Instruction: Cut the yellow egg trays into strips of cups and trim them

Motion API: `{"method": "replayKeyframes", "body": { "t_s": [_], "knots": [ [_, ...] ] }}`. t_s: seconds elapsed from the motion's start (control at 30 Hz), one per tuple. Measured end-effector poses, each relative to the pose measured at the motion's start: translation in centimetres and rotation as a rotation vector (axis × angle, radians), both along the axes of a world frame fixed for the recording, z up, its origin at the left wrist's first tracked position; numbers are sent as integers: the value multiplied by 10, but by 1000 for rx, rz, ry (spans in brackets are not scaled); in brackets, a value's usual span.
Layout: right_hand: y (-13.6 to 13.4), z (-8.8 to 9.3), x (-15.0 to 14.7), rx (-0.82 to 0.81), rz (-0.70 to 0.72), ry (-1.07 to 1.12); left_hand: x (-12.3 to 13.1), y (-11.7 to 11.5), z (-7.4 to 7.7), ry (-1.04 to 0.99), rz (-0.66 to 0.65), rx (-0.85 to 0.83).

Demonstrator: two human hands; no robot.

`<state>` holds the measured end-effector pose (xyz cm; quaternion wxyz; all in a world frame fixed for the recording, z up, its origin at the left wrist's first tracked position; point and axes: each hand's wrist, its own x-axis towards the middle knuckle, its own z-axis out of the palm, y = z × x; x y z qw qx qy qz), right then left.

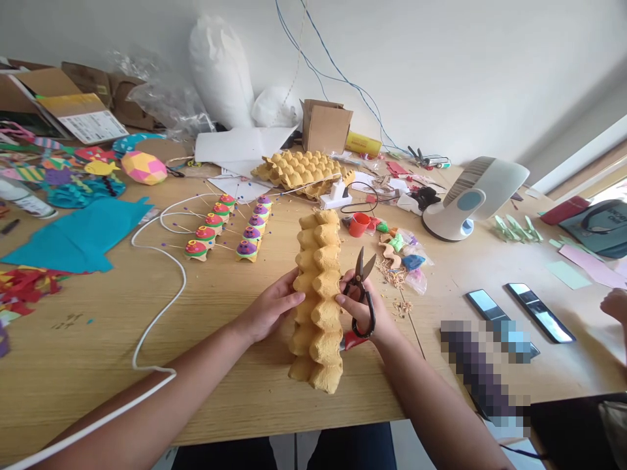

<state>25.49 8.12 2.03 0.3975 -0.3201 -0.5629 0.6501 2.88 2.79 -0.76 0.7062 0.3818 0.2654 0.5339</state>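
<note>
A long yellow egg-carton strip [326, 307], two rows of bumps wide, is held upright lengthwise over the table's front part. My left hand [277, 303] grips its left edge, thumb on the front. On the right edge my right hand [362, 307] pinches the strip with thumb and fingers, and also holds black-handled scissors [361, 277] whose blades are spread and point away. Part of a red thing shows beneath my right hand. Two decorated carton strips, one with red and green bumps [210, 225] and one with purple bumps [253, 228], stand behind to the left.
Yellow egg trays [298, 171], a power strip [336, 194], a red cup [359, 224] and clay pieces [413, 261] lie beyond. A white fan [470, 196] and phones [539, 312] are right. A white cable [183, 281] crosses the left side near teal cloth [78, 235]. Another person's hand [614, 305] shows far right.
</note>
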Motion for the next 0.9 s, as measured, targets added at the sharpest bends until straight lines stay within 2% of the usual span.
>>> {"method": "replayKeyframes", "body": {
  "t_s": [0.2,0.33,0.47,0.77,0.9],
  "knots": [
    [5,-8,-1,-35,-85,71,0,3,-1,10,70,11],
    [6,-10,-3,-67,-103,126,2,2,-1,-40,31,-61],
    [5,-10,-5,-139,-79,172,3,0,1,-50,14,-49],
    [10,2,0,-119,-45,-68,-3,2,-1,-24,113,-54],
    [12,2,4,6,-140,-88,-4,3,-1,-49,130,-77]
  ]
}}
